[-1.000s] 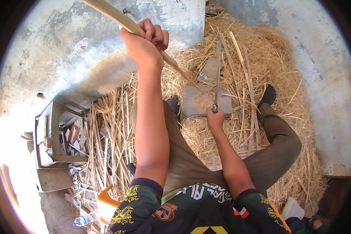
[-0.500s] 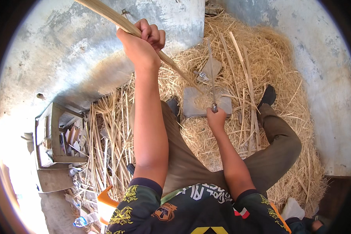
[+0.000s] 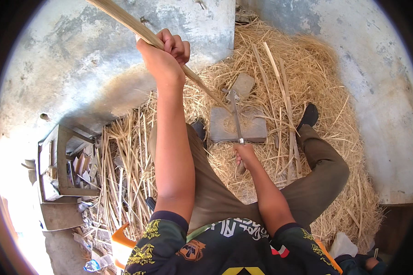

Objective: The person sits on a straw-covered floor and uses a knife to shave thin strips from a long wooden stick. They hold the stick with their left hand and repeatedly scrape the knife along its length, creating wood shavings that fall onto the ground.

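Observation:
My left hand (image 3: 165, 57) is raised at the upper left, its fingers wrapped round a long bamboo strip (image 3: 124, 17). The strip slants down to the right, its lower end close to the block. In front of my lap, my right hand (image 3: 246, 156) is closed on the handle of a long knife (image 3: 236, 117). The blade points away from me, over a flat grey block (image 3: 256, 129) on the straw-like shavings. Fine shavings lie on the block. Just beyond the blade's tip is a small flat slab (image 3: 242, 85).
Shavings (image 3: 316, 64) heap between two worn walls. Split strips (image 3: 284, 91) lie right of the block, more (image 3: 121, 156) at left. A wooden frame (image 3: 66, 160) with scraps stands by the left wall. A plastic bottle (image 3: 92, 265) lies near an orange chair edge (image 3: 121, 238).
The knife has come down from a raised angle to lie lower over the block, and my right hand has moved slightly left and nearer me. My left hand still grips the strip.

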Demonstrator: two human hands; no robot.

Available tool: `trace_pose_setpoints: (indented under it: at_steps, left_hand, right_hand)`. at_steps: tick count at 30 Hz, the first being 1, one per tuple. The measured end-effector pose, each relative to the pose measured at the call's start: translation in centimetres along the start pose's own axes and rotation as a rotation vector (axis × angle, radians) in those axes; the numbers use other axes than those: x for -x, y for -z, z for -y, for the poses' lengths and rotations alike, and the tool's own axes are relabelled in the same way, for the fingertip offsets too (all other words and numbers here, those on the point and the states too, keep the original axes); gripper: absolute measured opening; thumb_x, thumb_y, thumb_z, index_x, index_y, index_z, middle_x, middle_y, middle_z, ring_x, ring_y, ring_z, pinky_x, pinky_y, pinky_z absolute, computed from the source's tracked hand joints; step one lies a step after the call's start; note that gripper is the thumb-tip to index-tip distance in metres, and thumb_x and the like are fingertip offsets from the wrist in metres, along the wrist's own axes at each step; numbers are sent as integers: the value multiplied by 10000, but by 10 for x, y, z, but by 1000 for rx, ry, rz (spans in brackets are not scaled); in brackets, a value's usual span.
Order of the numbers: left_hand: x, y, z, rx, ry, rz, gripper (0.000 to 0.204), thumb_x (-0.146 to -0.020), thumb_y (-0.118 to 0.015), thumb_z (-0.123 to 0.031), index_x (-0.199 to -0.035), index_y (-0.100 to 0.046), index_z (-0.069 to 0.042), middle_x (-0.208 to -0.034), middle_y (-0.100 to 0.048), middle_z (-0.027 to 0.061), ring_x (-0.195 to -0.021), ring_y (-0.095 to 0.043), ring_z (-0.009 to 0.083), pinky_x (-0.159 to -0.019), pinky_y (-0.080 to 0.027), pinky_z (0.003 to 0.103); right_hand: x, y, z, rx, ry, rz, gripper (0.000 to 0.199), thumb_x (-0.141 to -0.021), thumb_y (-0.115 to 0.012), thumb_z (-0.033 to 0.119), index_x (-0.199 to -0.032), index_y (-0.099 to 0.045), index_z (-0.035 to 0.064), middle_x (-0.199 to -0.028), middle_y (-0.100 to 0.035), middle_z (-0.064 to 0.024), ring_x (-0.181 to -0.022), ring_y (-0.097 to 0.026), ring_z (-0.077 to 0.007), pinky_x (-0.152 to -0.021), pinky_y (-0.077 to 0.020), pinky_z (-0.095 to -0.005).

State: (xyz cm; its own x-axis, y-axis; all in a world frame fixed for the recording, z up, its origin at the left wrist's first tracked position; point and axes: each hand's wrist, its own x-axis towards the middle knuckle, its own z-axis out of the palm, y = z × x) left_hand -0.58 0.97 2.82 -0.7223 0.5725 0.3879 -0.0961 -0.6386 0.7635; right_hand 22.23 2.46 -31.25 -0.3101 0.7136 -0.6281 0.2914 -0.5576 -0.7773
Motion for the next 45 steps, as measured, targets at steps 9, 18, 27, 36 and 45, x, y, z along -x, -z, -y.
trace_pose_setpoints:
  at_steps: [9,18,27,36,45]
  left_hand:
    - [-1,7,-2,27,2,-42,469,-967,-201,-451,-614,-214,-143,-521,-195,-7,-502,-128,129,-462,-103,315]
    - [4,-3,-2,7,11,7,481,-978,-188,-465,-617,-220,-149,-522,-189,-10,-498,-133,125,-455,-114,305]
    - [-3,11,-3,17,-12,-95,537,-1002,-164,-518,-617,-212,-147,-511,-193,-7,-490,-127,127,-454,-112,305]
    - [3,2,-6,-31,11,-47,526,-1002,-155,-493,-615,-205,-141,-514,-197,5,-494,-130,135,-458,-111,315]
    - [-3,1,13,171,44,-155,492,-976,-144,-485,-626,-202,-145,-536,-184,3,-493,-120,140,-446,-115,307]
  right_hand:
    - [18,-12,20,314,623,-322,267,-837,-664,168,-693,-576,-38,-566,-544,-126,-531,-543,-209,-566,-443,-404]
    - [-34,24,-57,-230,-226,181,209,-811,-637,152,-679,-568,6,-564,-558,-95,-403,-498,-212,-373,-420,-387]
    - [0,-7,16,147,503,-367,302,-813,-679,194,-664,-576,-47,-543,-550,-111,-524,-510,-193,-576,-415,-406]
    - [-22,2,-38,332,-65,-179,240,-816,-640,149,-726,-582,-67,-654,-595,-154,-483,-559,-253,-474,-441,-416]
    - [-17,12,-20,-295,-38,-256,204,-770,-670,116,-673,-503,50,-532,-431,-40,-381,-405,-163,-349,-368,-355]
